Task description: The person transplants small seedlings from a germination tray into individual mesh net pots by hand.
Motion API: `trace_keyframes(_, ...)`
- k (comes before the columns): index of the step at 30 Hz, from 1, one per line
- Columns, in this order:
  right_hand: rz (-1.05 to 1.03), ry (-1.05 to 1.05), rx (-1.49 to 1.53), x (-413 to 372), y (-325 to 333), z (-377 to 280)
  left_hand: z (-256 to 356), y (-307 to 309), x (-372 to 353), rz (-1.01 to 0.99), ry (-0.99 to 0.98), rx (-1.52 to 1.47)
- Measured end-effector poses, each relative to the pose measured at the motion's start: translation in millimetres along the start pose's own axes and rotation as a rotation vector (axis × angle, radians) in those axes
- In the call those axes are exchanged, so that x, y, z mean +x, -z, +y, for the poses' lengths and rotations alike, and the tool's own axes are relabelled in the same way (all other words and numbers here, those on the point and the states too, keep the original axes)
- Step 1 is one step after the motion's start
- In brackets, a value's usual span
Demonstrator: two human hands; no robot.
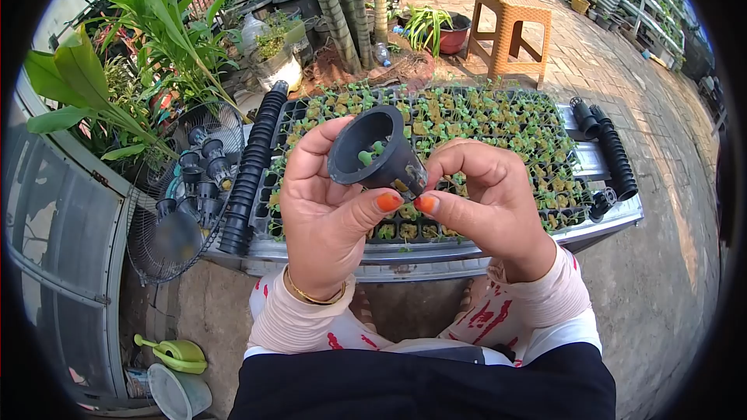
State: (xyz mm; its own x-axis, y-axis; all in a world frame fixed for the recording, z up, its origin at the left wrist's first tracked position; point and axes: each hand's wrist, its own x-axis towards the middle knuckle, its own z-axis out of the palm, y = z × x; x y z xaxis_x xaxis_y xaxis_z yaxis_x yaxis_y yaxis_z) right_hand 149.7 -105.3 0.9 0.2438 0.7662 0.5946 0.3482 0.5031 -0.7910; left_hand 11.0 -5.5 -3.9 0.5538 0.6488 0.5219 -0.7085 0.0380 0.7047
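Note:
A black net pot [395,157] is tilted toward me between my two hands, with a small green seedling [372,154] showing inside it. My left hand [323,194] is closed around the pot's left side, thumb along its lower wall. At the pot's narrow end, my right hand [490,198] pinches with thumb and fingers; exactly what lies between the fingertips is too small to make out. Beneath and beyond both hands spreads a black seedling tray [408,231] full of seedlings in sponge-like cubes [467,120].
Long stacks of black net pots [253,171] flank the tray on the left, with another stack [615,154] on the right. A wire basket [144,245] of loose pots stands at left. Beyond are a brown stool [510,23] and potted plants. A green watering can [180,355] sits lower left.

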Motion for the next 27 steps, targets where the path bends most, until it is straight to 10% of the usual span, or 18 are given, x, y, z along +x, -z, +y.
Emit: trace_keyframes(27, -0.038, -0.107, -0.002, -0.2, 4.1, -1.1, -1.5, 5.4, -4.0, -0.085, -0.169, 0.161)
